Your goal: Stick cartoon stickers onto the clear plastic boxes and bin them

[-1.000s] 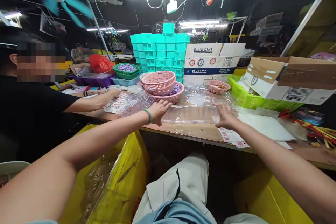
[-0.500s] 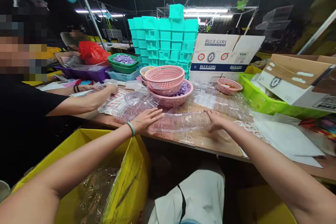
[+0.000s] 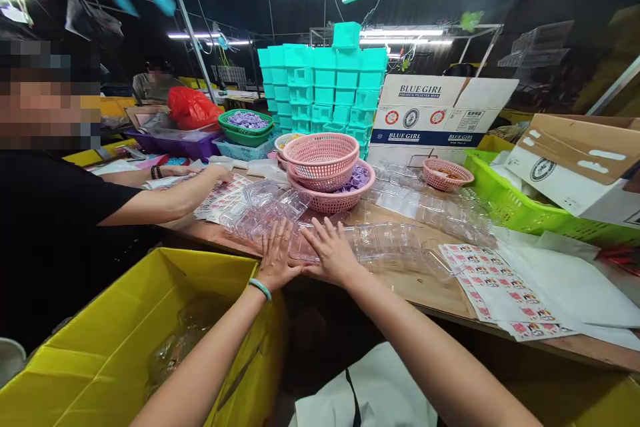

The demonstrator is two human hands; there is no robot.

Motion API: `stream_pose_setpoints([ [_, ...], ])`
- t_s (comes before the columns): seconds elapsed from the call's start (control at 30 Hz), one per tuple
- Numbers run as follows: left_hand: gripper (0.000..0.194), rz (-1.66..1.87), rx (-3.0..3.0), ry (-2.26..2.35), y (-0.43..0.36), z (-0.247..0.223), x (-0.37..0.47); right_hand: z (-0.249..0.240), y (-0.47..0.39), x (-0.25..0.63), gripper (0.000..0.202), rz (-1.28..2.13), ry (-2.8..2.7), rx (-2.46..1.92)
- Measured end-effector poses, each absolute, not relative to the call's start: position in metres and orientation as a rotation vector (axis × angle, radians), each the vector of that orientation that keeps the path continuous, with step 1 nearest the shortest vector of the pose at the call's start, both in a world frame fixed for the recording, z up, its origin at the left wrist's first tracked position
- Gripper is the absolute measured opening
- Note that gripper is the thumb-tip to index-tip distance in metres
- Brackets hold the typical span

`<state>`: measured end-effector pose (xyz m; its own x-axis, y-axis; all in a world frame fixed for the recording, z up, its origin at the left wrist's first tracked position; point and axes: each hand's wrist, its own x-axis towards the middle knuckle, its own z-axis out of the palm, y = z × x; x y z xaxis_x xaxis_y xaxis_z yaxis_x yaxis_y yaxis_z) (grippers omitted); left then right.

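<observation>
A row of clear plastic boxes point(image 3: 385, 240) lies along the front of the wooden table. Over its left end rests my right hand point(image 3: 330, 253), palm down with fingers spread. My left hand point(image 3: 276, 257) is right beside it, flat with fingers stretched forward, and the two thumbs meet or nearly meet. Neither hand grips anything. More clear plastic boxes point(image 3: 260, 210) are heaped just beyond my left hand. Past my fingertips stand stacked pink baskets point(image 3: 320, 157), with purple pieces in the lowest one.
A yellow bin point(image 3: 115, 333) stands below the table edge at left, with clear plastic inside. Sticker sheets point(image 3: 500, 280) and white sheets lie at right. Behind are turquoise boxes point(image 3: 320, 80), a white carton point(image 3: 425, 110) and a green crate point(image 3: 530, 203). A co-worker's arm point(image 3: 170, 203) reaches in from the left.
My right hand has moved left from the row's right end to beside my left hand. The sticker sheets at right now show more fully. The whole view has shifted slightly.
</observation>
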<state>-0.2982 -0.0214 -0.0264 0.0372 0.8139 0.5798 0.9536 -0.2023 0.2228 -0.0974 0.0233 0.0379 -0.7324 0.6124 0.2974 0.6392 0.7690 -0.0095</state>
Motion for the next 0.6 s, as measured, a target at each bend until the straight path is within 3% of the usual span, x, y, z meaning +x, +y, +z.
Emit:
stream_pose_setpoints([
  [0.17, 0.089, -1.121, -1.977, -2.054, -0.036, -0.036, -0.315, 0.031, 0.029, -0.110, 0.092, -0.160, -2.679, -1.048],
  [0.37, 0.096, -1.674, -1.386, -2.301, 0.006, -0.036, -0.312, 0.031, 0.037, -0.121, 0.088, -0.155, -2.708, -1.127],
  [0.6, 0.087, -1.918, -1.205, -2.299, 0.049, -0.032, -0.346, 0.028, 0.044, -0.180, 0.082, -0.107, -2.654, -1.186],
])
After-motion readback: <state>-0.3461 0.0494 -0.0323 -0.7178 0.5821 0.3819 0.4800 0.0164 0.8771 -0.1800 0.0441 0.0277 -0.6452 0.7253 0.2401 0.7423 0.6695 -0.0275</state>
